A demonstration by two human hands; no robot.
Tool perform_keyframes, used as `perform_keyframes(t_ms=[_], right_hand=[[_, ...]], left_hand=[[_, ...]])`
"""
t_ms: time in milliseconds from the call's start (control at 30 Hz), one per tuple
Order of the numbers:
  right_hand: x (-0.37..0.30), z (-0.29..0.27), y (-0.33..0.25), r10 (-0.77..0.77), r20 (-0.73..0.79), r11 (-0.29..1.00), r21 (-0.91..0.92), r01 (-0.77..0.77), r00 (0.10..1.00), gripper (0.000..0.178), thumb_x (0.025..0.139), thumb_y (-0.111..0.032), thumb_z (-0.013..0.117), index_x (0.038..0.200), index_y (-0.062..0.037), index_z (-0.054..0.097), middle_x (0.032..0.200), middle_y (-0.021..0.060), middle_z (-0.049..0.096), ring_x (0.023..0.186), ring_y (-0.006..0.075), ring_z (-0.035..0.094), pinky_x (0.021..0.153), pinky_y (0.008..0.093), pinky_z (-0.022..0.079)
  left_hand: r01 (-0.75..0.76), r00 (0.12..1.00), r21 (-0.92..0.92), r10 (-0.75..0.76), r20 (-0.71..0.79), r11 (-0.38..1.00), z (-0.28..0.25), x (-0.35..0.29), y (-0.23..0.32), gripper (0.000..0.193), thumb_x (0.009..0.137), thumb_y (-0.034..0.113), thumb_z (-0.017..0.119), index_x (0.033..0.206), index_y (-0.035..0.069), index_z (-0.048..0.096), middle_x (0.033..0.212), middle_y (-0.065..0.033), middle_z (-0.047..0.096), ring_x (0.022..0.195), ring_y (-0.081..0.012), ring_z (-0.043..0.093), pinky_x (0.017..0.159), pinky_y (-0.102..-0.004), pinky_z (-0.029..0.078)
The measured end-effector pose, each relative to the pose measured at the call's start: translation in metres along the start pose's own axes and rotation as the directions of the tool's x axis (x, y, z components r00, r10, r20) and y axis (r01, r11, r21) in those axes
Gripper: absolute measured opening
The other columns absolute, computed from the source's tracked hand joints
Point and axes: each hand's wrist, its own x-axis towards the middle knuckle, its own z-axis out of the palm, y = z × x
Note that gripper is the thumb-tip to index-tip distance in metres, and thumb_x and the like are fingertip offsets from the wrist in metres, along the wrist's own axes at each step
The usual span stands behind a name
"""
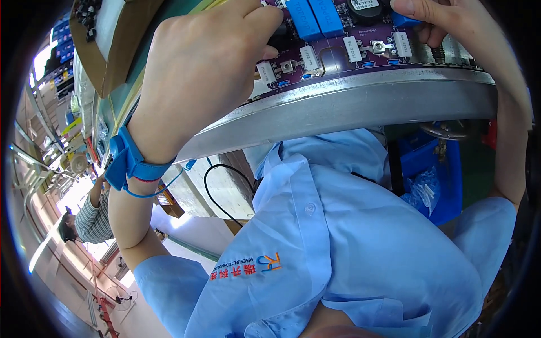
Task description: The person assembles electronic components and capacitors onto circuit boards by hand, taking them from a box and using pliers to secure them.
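Observation:
A purple circuit board (360,29) lies at the top of the head view, above a curved grey metal edge (349,104). It carries two blue box-shaped parts (306,19), several white rectangular parts (353,49) and a black round part (366,12). My left hand (208,62) is closed over the board's left end, fingers curled down; what its fingertips hold is hidden. At the right end, my right hand (459,19) has its thumb against another blue part (403,21) and its fingers bent beneath. Whether it grips this part or something behind cannot be seen.
A blue wrist strap (138,160) with a cord is on my left wrist. Upper left stands a cardboard box (107,70) with small black parts. Below the edge at right is a blue bin (448,186) holding clear plastic. A person in striped sleeves (94,217) is far left.

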Motion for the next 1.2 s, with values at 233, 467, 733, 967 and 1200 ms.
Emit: perform_keyframes(t_ms=[233, 467, 733, 967, 1200], right_hand=[[-0.001, -0.005, 0.004, -0.002, -0.039, 0.999, -0.053, 0.000, 0.999, 0.026, 0.092, -0.017, 0.066, 0.100, -0.0010, 0.047, 0.068, 0.0062, 0.057, 0.056, 0.0131, 0.062, 0.052, 0.0245, 0.054], [-0.004, -0.007, 0.005, -0.013, -0.103, 0.997, -0.076, 0.005, 0.995, 0.029, 0.091, -0.019, 0.068, 0.106, 0.0003, 0.051, 0.069, 0.0047, 0.058, 0.057, 0.0114, 0.062, 0.052, 0.0231, 0.053], [-0.005, -0.015, 0.022, -0.126, -0.083, 0.990, -0.076, 0.120, 0.989, 0.029, 0.090, -0.020, 0.069, 0.103, -0.0008, 0.051, 0.066, 0.0029, 0.056, 0.053, 0.0092, 0.058, 0.050, 0.0227, 0.050], [-0.002, -0.021, 0.032, -0.134, -0.067, 0.990, -0.052, 0.130, 0.989, 0.028, 0.090, -0.019, 0.070, 0.101, -0.0012, 0.051, 0.064, 0.0027, 0.054, 0.052, 0.0093, 0.056, 0.048, 0.0232, 0.047], [-0.002, -0.022, 0.040, -0.090, -0.073, 0.995, -0.044, 0.086, 0.993, 0.028, 0.090, -0.019, 0.070, 0.100, -0.0011, 0.051, 0.063, 0.0028, 0.054, 0.052, 0.0097, 0.056, 0.048, 0.0232, 0.047]], left_hand=[[0.043, 0.995, 0.041, -0.046, 0.083, 0.998, -0.006, 0.011, 0.011, 0.030, 0.077, 0.013, 0.073, 0.105, 0.008, 0.064, 0.092, -0.0076, 0.065, 0.067, -0.0274, 0.063, 0.058, -0.0350, 0.049], [0.034, 0.973, 0.063, -0.048, 0.226, 0.997, -0.016, 0.030, 0.021, 0.024, 0.075, 0.017, 0.073, 0.087, 0.003, 0.058, 0.075, -0.0081, 0.056, 0.058, -0.0264, 0.060, 0.050, -0.0356, 0.047], [0.054, 0.963, 0.109, -0.080, 0.258, 0.993, -0.017, 0.037, 0.029, 0.024, 0.075, 0.016, 0.073, 0.085, 0.003, 0.055, 0.075, -0.0093, 0.056, 0.058, -0.0257, 0.060, 0.050, -0.0361, 0.046], [0.111, 0.949, 0.142, -0.147, 0.280, 0.984, -0.014, 0.045, 0.038, 0.024, 0.075, 0.013, 0.072, 0.086, 0.002, 0.054, 0.074, -0.0090, 0.054, 0.057, -0.0249, 0.059, 0.048, -0.0345, 0.045], [0.087, 0.936, 0.164, -0.137, 0.325, 0.983, -0.014, 0.054, 0.040, 0.024, 0.074, 0.013, 0.073, 0.086, 0.003, 0.054, 0.076, -0.0090, 0.056, 0.058, -0.0249, 0.061, 0.051, -0.0361, 0.047]])
